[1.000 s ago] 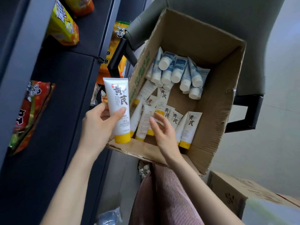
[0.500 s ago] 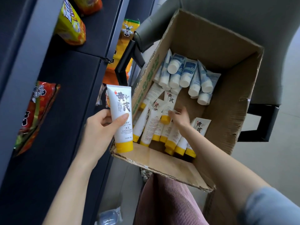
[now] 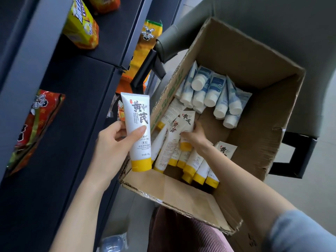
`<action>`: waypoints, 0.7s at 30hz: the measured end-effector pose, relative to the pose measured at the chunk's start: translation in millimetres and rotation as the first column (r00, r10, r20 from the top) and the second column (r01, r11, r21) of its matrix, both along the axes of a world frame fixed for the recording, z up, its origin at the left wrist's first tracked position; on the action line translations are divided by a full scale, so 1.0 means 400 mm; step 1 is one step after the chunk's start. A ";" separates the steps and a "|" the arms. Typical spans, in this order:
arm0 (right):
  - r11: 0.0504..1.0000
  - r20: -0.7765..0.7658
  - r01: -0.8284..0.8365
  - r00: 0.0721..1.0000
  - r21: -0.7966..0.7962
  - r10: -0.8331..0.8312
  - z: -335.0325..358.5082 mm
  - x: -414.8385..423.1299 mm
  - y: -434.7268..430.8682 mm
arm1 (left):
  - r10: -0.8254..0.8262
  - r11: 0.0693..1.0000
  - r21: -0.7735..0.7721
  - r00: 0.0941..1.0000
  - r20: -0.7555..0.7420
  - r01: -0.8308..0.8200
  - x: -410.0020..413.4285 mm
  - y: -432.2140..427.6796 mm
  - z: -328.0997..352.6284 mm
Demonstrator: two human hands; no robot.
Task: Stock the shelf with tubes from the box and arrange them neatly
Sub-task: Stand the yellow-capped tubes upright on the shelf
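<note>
While the left hand (image 3: 112,142) holds one tube (image 3: 138,131) upright just outside the box (image 3: 254,57), thumb across its front and fingers (image 3: 119,134) curled behind, yellow cap down, the right hand (image 3: 197,138) is down inside the box. Its fingers (image 3: 183,136) close round another yellow-capped tube (image 3: 187,130) among the pile (image 3: 190,164) leaning against the near wall. White-capped blue tubes (image 3: 211,91) lie at the far end. Dark shelf (image 3: 76,99) on the left carries snack bags (image 3: 34,124).
</note>
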State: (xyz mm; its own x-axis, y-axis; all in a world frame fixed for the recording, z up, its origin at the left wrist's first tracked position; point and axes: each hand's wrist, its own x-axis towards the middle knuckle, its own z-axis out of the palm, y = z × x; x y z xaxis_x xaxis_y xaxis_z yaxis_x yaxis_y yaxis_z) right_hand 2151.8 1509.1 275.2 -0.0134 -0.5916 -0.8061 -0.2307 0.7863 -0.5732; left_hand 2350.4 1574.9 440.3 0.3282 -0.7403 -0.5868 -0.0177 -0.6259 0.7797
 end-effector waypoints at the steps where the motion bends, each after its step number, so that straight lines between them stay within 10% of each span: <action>1: 1.000 -0.002 0.010 1.000 -0.002 -0.010 -0.001 0.002 0.002 | -0.002 1.000 0.007 1.000 -0.013 0.002 0.001 0.001 0.002; 21: 0.940 0.285 0.148 0.928 0.308 -0.239 0.220 -0.052 0.040 | 0.042 0.998 0.042 0.999 -0.021 -0.042 0.083 0.144 0.153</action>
State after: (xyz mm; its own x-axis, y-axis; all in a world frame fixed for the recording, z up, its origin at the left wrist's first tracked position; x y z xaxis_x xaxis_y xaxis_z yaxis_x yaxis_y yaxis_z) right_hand 2131.0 1525.2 363.2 0.1755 -0.3559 -0.9179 0.0976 0.9341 -0.3435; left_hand 2383.6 1632.6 501.4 0.3452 -0.7007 -0.6244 0.0261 -0.6579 0.7526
